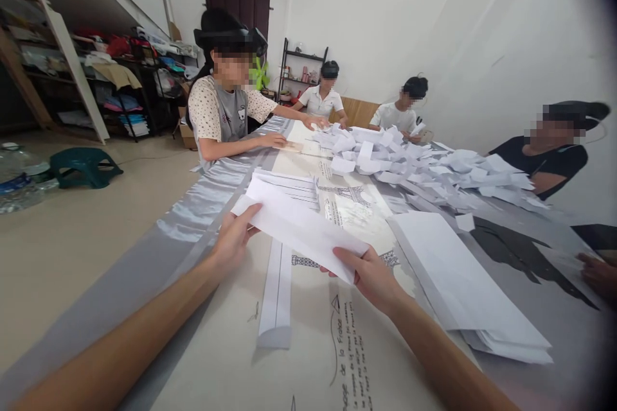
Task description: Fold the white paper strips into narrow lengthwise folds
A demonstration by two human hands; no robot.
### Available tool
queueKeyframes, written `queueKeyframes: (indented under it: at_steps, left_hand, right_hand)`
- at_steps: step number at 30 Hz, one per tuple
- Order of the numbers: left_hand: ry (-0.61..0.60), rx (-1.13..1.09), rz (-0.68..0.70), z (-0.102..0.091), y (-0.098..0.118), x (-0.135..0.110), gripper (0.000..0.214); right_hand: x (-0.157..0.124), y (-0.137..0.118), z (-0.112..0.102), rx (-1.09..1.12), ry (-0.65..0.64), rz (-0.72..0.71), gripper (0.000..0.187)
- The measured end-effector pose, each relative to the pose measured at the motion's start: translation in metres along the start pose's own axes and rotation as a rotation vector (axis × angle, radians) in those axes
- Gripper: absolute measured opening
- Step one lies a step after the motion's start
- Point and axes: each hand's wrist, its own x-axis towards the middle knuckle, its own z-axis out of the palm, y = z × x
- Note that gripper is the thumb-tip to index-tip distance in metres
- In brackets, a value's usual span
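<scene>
Between my two hands a white strip of paper (pixel 299 225) is held up above the table. My left hand (pixel 235 231) pinches its left end, thumb on top. At the right end my right hand (pixel 369 270) grips it the same way, fingers tucked underneath. Below the strip lies a narrow folded paper (pixel 276 295) with a dark line along it. Just beyond, a lined white paper (pixel 289 187) rests on the printed tablecloth (pixel 308 359), partly covered by the held strip.
A stack of large white sheets (pixel 463 276) lies to my right. Farther back spreads a big heap of folded white papers (pixel 409 160). Several people sit around the table, one person (pixel 231 96) at the left edge. A green stool (pixel 85 166) stands on the floor.
</scene>
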Motion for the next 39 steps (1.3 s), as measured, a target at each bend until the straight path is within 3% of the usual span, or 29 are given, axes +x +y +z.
queueKeyframes:
  at_steps: [5, 9, 15, 18, 21, 27, 31, 34, 39]
  left_hand:
    - [-0.09, 0.121, -0.035, -0.008, 0.001, 0.003, 0.043]
    - [-0.143, 0.14, -0.085, -0.008, -0.001, 0.002, 0.048]
    - [-0.451, 0.289, -0.154, 0.006, 0.001, -0.018, 0.04]
    - [-0.533, 0.354, -0.158, 0.01, 0.002, -0.027, 0.037]
    - [-0.591, 0.278, -0.173, 0.011, 0.003, -0.028, 0.041]
    - [-0.48, 0.215, -0.215, 0.011, 0.004, -0.024, 0.044]
    - [-0.496, 0.145, -0.187, 0.012, 0.007, -0.025, 0.049]
    - [-0.5, 0.125, -0.179, 0.012, 0.008, -0.025, 0.06]
    - [-0.464, 0.229, -0.114, 0.014, 0.002, -0.026, 0.045]
  right_hand:
    - [-0.002, -0.003, 0.003, -0.033, -0.094, -0.017, 0.04]
    - [-0.003, -0.002, 0.004, -0.081, -0.073, -0.054, 0.043]
    - [-0.007, -0.002, 0.012, -0.145, -0.058, -0.151, 0.042]
    - [-0.006, -0.002, 0.016, -0.178, -0.047, -0.138, 0.038]
    - [-0.006, -0.003, 0.019, -0.219, -0.043, -0.186, 0.034]
    - [-0.008, -0.005, 0.021, -0.4, -0.159, -0.266, 0.047]
    - [-0.01, -0.005, 0.02, -0.427, -0.265, -0.313, 0.059]
    - [-0.011, -0.004, 0.02, -0.41, -0.283, -0.315, 0.052]
    - [-0.009, -0.002, 0.02, -0.409, -0.236, -0.276, 0.043]
